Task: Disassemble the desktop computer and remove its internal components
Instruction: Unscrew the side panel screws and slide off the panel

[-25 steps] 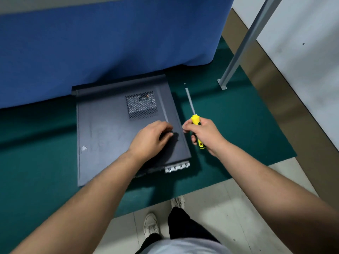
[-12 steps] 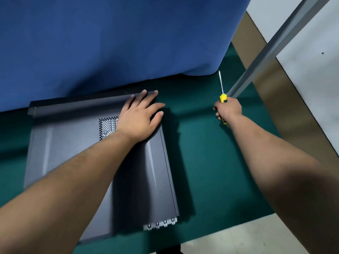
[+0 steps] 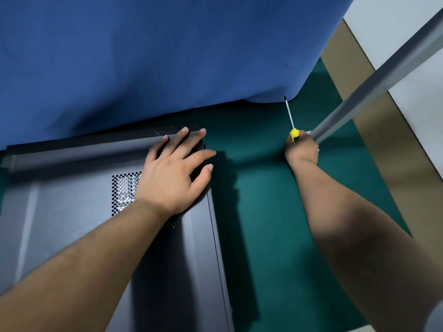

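Observation:
A dark grey desktop computer case (image 3: 72, 212) lies flat on the green mat (image 3: 263, 212), its side panel up, with a perforated vent (image 3: 123, 190) near the middle. My left hand (image 3: 175, 171) rests flat on the panel's far right corner, fingers spread, the thumb reaching over the right edge. To the right, above the mat, my right hand (image 3: 302, 149) grips the yellow handle of a screwdriver (image 3: 290, 118). Its metal shaft points away from me toward the blue cloth.
A blue cloth (image 3: 167, 56) hangs down right behind the case. A grey metal leg (image 3: 374, 87) slants up from just beside my right hand. Tan floor and a white wall (image 3: 407, 32) lie to the right.
My view has closed in on the case. My left hand went from the panel's near right part to its far right corner and flattened. My right hand carried the screwdriver farther away, beside the metal leg.

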A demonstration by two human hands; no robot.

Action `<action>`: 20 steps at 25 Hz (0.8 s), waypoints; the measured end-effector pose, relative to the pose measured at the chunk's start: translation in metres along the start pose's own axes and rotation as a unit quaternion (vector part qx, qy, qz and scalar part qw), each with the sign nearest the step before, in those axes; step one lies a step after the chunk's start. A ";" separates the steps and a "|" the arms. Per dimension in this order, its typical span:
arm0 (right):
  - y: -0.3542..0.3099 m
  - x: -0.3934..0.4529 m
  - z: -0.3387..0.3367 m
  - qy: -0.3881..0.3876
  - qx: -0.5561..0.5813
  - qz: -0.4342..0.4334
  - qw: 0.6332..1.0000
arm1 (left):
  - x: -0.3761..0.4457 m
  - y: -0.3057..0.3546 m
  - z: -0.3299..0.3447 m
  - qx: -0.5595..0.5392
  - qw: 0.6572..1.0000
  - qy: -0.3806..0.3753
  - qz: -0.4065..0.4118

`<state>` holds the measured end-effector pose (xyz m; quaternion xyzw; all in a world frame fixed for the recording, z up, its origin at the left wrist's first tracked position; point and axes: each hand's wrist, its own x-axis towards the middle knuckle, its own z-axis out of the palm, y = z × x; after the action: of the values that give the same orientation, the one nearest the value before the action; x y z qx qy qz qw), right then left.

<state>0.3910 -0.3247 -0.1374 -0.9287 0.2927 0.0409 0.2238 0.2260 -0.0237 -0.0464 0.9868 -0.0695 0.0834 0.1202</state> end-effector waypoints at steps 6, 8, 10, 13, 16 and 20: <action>0.016 -0.014 -0.011 -0.014 0.097 -0.013 0.995 | 0.002 0.000 -0.001 -0.008 1.000 -0.003 -0.002; 0.025 -0.031 -0.019 -0.002 0.137 -0.017 0.990 | 0.002 0.000 -0.001 -0.011 1.000 -0.003 -0.003; 0.036 -0.059 -0.031 -0.022 0.229 -0.012 0.973 | 0.002 0.000 -0.003 -0.015 1.000 -0.007 -0.006; 0.044 -0.125 -0.062 -0.109 0.379 0.003 0.919 | 0.001 0.004 -0.013 -0.039 0.999 -0.029 -0.007; 0.046 -0.200 -0.092 -0.198 0.448 0.005 0.872 | -0.006 0.010 -0.021 -0.109 0.993 -0.046 -0.028; 0.054 -0.307 -0.120 -0.265 0.471 -0.013 0.841 | -0.068 0.032 -0.037 -0.369 0.918 -0.016 -0.146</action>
<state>0.1007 -0.2550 0.0128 -0.6689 0.1946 0.1395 0.7038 0.1495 -0.0371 -0.0156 0.8727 0.0480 0.0175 0.4856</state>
